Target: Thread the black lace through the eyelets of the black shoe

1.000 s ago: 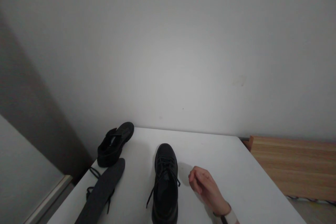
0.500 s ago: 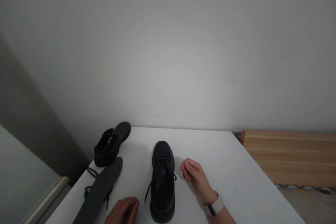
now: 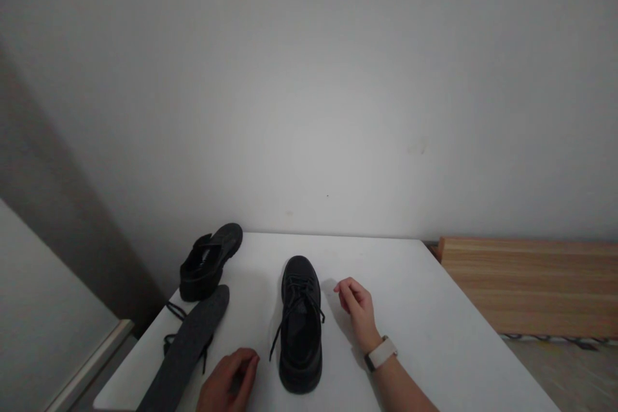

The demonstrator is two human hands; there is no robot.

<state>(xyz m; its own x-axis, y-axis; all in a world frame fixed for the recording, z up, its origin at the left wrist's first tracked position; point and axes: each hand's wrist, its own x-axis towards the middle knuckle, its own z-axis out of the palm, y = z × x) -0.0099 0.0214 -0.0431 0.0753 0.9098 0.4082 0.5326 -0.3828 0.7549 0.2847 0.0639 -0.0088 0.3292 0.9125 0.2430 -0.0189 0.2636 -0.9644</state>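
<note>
The right hand (image 3: 356,306) is seen just right of centre in the lower part of the frame, raised a little over the white counter (image 3: 425,322). Its fingers are loosely curled inward and nothing is held in them. A pale wristband (image 3: 381,353) is worn on the wrist below it. The fingertips are placed just beside the right flank of a black lace-up shoe (image 3: 300,325), without contact that can be made out.

The left hand (image 3: 228,381) is found at the bottom edge, left of centre, resting on or just over the counter. Its fingers are bent and partly closed, and nothing is gripped. It is set near the heel end of the same shoe, on the shoe's left.

The black shoe is stood upright at lower centre, toe pointed toward the wall, its laces (image 3: 280,335) trailing loose down both sides.

To the left of the left hand, a dark insole (image 3: 190,346) is laid flat and slanted across the lower left of the counter, with a loose black lace (image 3: 174,312) partly under it. Beyond it, at the counter's far left corner, a second black shoe (image 3: 210,261) is tipped over on its side.

A plain pale wall (image 3: 309,90) fills the upper frame. A wooden board (image 3: 526,283) is seen at the right edge, beside the counter.
</note>
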